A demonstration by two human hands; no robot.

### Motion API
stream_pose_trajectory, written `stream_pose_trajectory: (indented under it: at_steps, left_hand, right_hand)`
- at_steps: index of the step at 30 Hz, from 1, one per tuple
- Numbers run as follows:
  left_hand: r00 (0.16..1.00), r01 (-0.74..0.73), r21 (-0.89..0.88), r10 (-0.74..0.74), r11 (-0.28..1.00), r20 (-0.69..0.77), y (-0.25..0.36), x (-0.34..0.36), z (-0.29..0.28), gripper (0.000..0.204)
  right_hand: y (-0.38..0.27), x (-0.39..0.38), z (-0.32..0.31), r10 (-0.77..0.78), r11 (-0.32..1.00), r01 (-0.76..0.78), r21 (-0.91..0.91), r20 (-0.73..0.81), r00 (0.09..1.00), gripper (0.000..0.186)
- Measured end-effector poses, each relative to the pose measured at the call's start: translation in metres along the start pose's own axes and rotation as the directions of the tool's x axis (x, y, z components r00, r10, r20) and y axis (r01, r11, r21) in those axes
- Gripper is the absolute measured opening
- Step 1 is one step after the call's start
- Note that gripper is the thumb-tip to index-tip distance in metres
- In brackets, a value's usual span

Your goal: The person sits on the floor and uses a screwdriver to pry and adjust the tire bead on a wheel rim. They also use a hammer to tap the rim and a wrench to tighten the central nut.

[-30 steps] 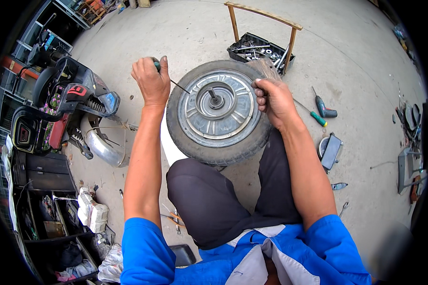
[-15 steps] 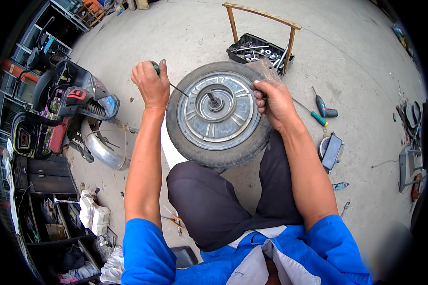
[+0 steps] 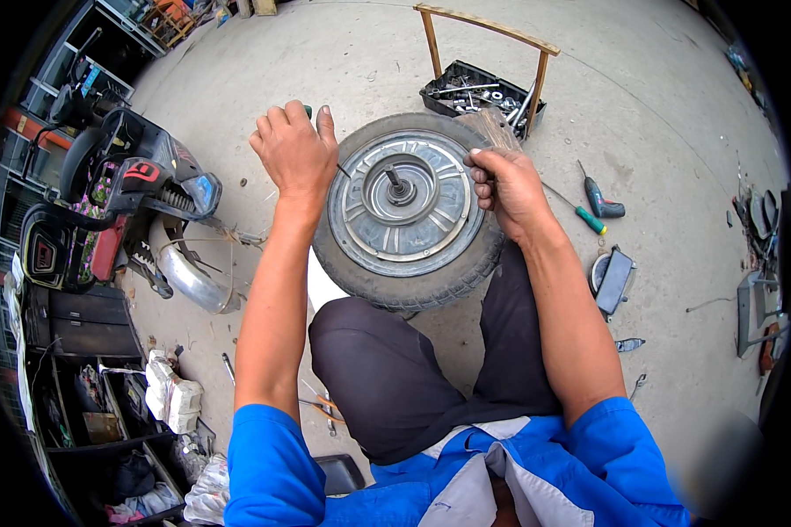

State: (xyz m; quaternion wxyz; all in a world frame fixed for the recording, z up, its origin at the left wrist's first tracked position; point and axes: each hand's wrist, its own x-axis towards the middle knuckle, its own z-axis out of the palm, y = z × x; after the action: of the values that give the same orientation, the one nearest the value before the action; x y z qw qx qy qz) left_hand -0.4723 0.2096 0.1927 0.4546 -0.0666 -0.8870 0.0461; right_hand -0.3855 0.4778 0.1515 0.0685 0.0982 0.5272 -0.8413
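Note:
A wheel (image 3: pixel 360 274) with a black tyre and a grey metal hub motor (image 3: pixel 402 239) lies flat in front of my knees. A stubby axle (image 3: pixel 394 180) stands up from its middle. My left hand (image 3: pixel 296 158) is wrapped round a screwdriver (image 3: pixel 308 111), whose green handle mostly hides behind the fingers. Its thin dark shaft meets the left rim of the hub cover. Over the wheel's right edge, my right hand (image 3: pixel 508 189) is closed, thumb pressed on the curled fingers. Anything inside that grip is hidden.
Beyond the wheel sits a black toolbox (image 3: pixel 466 104) with a wooden handle frame. On the floor at right lie a green-handled screwdriver (image 3: pixel 591 220), a power drill (image 3: pixel 599 198) and a dark rectangular part (image 3: pixel 615 279). A partly dismantled scooter (image 3: pixel 141 180) and an open compartment box (image 3: pixel 105 422) stand at left.
My left hand has shifted a little right and nearer the tyre, rolling so that its back faces up and more of the screwdriver is covered. The right hand has stayed put.

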Motion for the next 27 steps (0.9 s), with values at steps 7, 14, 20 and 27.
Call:
stream_pose_trajectory:
  at_steps: [7,14,20,27]
  left_hand:
    - [0.996,0.055,-0.026,-0.053,0.998,0.074,0.008,0.007,0.001,0.034]
    - [1.000,-0.003,-0.598,-0.008,0.802,-0.015,-0.012,0.015,0.010,0.045]
    - [0.988,0.149,-0.772,-0.054,0.618,0.147,-0.025,0.021,0.018,0.045]
    - [0.905,0.255,-0.577,-0.402,0.776,-0.140,0.002,0.005,0.035,0.040]
  right_hand:
    - [0.000,-0.001,0.001,-0.003,1.000,0.003,-0.002,0.002,1.000,0.017]
    - [0.000,-0.001,0.001,-0.012,1.000,0.012,-0.013,0.003,1.000,0.018]
    - [0.001,0.000,0.001,0.007,1.000,-0.007,0.025,0.012,1.000,0.015]
    - [0.001,-0.001,0.001,0.000,1.000,0.000,-0.014,0.009,1.000,0.018]
